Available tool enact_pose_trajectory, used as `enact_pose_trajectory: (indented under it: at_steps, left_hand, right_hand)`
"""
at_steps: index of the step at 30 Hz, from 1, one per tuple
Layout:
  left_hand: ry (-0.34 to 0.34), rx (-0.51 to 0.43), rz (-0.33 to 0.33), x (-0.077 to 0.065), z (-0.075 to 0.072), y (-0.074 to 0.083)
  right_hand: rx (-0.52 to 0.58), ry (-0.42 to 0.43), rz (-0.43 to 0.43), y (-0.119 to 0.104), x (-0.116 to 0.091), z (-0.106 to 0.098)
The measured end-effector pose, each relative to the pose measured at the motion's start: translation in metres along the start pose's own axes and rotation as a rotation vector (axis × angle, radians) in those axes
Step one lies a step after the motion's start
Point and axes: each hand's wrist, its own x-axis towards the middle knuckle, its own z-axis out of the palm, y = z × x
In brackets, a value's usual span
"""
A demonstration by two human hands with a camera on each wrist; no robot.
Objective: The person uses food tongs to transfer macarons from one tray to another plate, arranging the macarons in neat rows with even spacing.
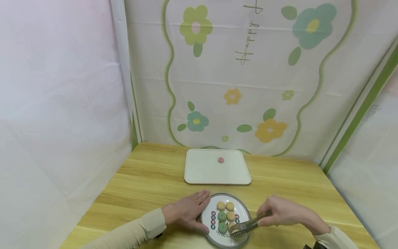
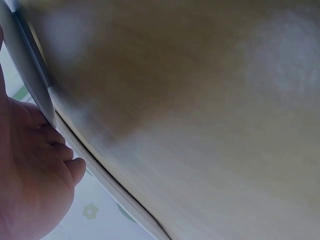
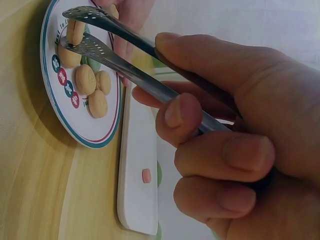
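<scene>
My right hand (image 1: 281,211) grips metal tongs (image 1: 250,225) with perforated heads. Between the heads, in the right wrist view, a yellow macaron (image 3: 75,32) stands on edge, close over another yellow macaron (image 3: 68,56). Below them is the round white plate (image 1: 241,207) with a dark rim and printed lettering, where several yellow macarons (image 1: 230,216) and two green macarons (image 1: 222,227) lie in two rows. At the plate's left edge rests my left hand (image 1: 191,209), its fingers extended along the rim and the thumb spread toward the near side.
Behind the plate lies a white rectangular tray (image 1: 202,169) with one pink macaron (image 1: 220,160) on it. Both stand on a wood-grain table (image 1: 140,180). A white flowered cloth (image 1: 214,76) hangs behind the table, with pale cloth walls at both sides.
</scene>
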Motion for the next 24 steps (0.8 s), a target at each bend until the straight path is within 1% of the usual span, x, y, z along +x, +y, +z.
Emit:
enact_pose_trajectory:
  at_steps: [8,15,24]
  left_hand:
    - [-0.004,0.0,-0.003,0.0002,0.0008,-0.001]
    - [-0.006,-0.001,0.0,0.0023,0.0026,-0.0026]
    - [-0.001,0.017,0.0,0.0028,0.0033,-0.0022]
  right_hand:
    - [0.026,-0.012,-0.001,-0.001,0.0007,0.0002]
    - [0.018,-0.023,-0.038,0.0002,0.0019,-0.0003]
    - [0.027,-0.008,0.0,0.0031,-0.0012,-0.0033]
